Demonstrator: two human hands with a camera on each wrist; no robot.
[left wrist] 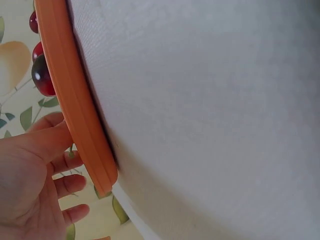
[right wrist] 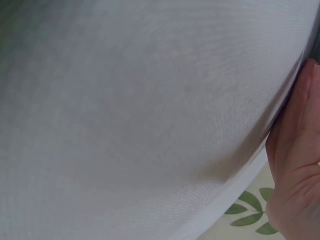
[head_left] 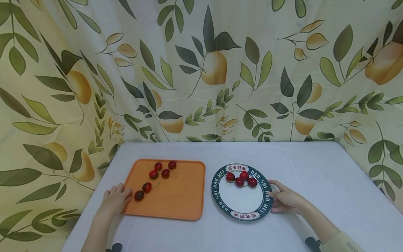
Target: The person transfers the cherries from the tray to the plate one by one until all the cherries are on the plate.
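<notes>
Several dark red cherries (head_left: 153,174) lie on an orange tray (head_left: 185,199), some with stems. My left hand (head_left: 115,200) rests at the tray's left edge, thumb side touching the rim. In the left wrist view, the other fingers (left wrist: 75,214) are loosely spread beside the tray's side. A round white plate (head_left: 240,201) with a dark green lettered rim stands to the right, and several more cherries (head_left: 240,181) sit together on its far part. With my right hand (head_left: 286,198) I hold the plate's right rim, thumb over it; the lower fingertips are partly hidden.
A white cloth (head_left: 207,238) covers the table under the tray and plate. Behind and to the left hangs a curtain (head_left: 201,105) printed with leaves and yellow fruit. A narrow strip of cloth separates tray and plate.
</notes>
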